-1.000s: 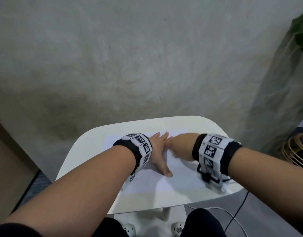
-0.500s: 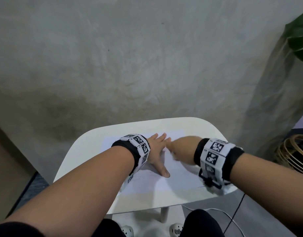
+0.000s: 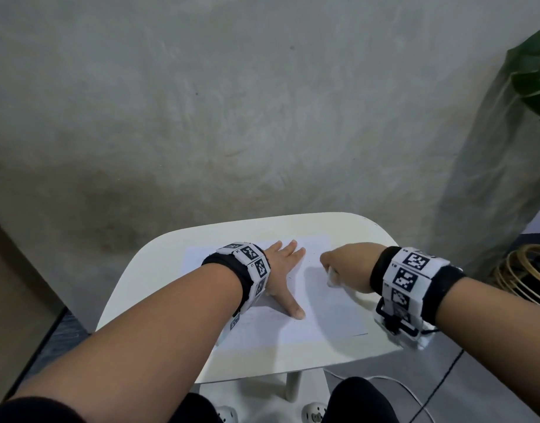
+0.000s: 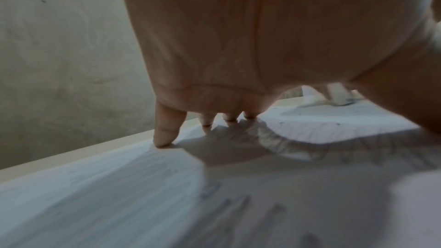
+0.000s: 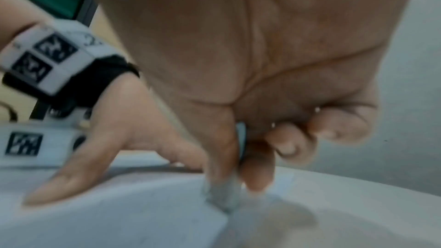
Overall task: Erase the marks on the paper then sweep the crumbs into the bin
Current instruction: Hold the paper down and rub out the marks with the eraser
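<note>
White paper (image 3: 329, 306) stays pinned under the flat left hand (image 3: 282, 277); the right hand (image 3: 346, 267), pinching the eraser (image 5: 223, 193), has swept rightward, so erasing continues.

Both forearms bare, no sleeves in view. Left wrist band (image 3: 245, 270): black fabric cuff under a ring of white square blocks, each printed with a black-and-white fiducial tag. Right wrist band (image 3: 410, 277): same build, black cuff plus white tagged blocks with small printed characters at the block edges. A black bracket and a white camera housing (image 3: 399, 326) hang under the right band; a thin dark cable (image 3: 445, 380) trails below it. Dark trousers (image 3: 357, 401) at the knees; light footwear (image 3: 314, 415), partly hidden.
</note>
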Available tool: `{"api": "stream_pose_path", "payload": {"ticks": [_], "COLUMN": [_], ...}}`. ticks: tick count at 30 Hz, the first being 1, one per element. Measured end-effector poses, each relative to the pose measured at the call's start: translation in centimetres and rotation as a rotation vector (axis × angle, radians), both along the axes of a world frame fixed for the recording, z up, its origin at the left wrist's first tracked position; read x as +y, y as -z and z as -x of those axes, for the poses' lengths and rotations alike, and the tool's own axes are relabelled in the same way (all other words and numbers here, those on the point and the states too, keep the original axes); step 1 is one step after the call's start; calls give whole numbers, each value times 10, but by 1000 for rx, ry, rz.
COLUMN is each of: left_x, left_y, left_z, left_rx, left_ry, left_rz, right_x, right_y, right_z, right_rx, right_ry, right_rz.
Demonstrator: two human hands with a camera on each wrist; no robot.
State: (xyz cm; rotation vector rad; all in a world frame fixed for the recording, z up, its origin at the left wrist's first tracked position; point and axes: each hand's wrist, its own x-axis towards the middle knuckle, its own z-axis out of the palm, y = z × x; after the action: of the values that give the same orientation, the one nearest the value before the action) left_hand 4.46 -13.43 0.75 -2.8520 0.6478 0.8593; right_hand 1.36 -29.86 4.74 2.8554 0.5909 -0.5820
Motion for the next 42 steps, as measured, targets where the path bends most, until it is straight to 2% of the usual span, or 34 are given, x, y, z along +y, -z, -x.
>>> {"api": "stream_pose_path", "payload": {"ticks": [3, 6, 11, 15, 17, 20, 24, 27, 29, 31, 33, 36, 40, 42], "left_x": [-1, -1, -2, -2, -3, -1, -1, -2, -1, -1, -1, 0, 1, 0], "left_y": [0, -2, -5, -4, -2, 1, 1, 0, 2, 4, 6, 5, 3, 1], "left_z": [0, 1, 7, 6, 7, 4, 0, 1, 0, -2, -2, -1, 0, 2], "left_rx": [-6, -5, -29, -37, -42, -46, -13, -22, -18, -26, -35, -41, -20, -23], "left_ry": [4, 4, 26, 19, 26, -7, 4, 4, 9, 11, 8, 2, 0, 1], "left_rz": [-12, -18, 19, -13, 3, 64, -8, 11, -1, -12, 7, 24, 12, 13], "right_x": [7, 13, 26, 21, 25, 30, 21, 27, 23, 19, 26, 28, 14, 19], "right_y": [3, 0, 11, 5, 10, 18, 7, 14, 10, 4, 4, 12, 3, 7], "right_z": [-15, -42, -41, -53, -47, -31, -42, -26, -27, -32, -24, -16, -21, -9], "right_rx": [-91, -121, -5, -73, -83, -3, -68, 3, 47, -20, 1, 70, -36, 58], "right_ry": [62, 138, 1, 35, -9, -89, -48, -126, -70, -6, -37, -121, -46, -94], "right_rz": [-83, -72, -65, 90, 102, 18, 166, 82, 65, 113, 171, 128, 174, 124]}}
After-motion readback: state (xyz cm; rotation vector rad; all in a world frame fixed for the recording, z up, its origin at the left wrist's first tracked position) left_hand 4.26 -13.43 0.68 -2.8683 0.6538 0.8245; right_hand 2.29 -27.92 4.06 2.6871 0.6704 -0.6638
